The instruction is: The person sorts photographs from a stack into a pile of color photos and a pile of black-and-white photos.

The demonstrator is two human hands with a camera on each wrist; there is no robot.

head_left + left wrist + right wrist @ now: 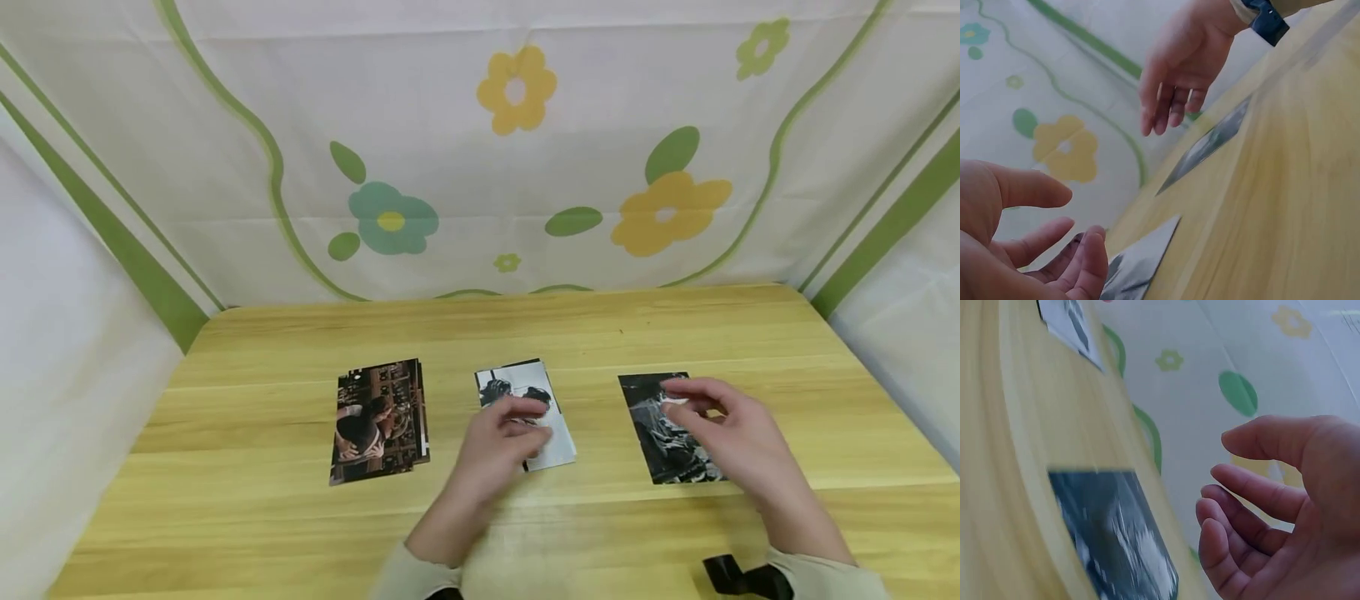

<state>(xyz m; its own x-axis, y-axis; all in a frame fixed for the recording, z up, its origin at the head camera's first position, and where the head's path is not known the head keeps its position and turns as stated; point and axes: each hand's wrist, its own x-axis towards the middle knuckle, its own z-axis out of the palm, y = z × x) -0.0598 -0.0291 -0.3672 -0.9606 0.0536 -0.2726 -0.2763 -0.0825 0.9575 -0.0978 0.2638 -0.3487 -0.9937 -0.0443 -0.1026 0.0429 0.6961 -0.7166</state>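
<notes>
Three groups of photo prints lie on the wooden table. At the left is a small stack topped by a brown-toned photo [378, 421]. The middle stack carries a pale black-and-white photo [558, 442], its lower prints peeking out at the edges. A dark black-and-white photo [656, 433] lies at the right. My left hand [495, 450] hovers over the middle stack, fingers loosely bent and nothing between them. Above the dark photo is my right hand [738, 442], thumb and fingers apart with nothing in them, as the right wrist view also shows.
The wooden tabletop [247, 525] has rounded far corners. Behind it hangs a white cloth [465, 167] printed with flowers and green lines, and more white cloth closes both sides. A black strap [742, 577] is at the right sleeve.
</notes>
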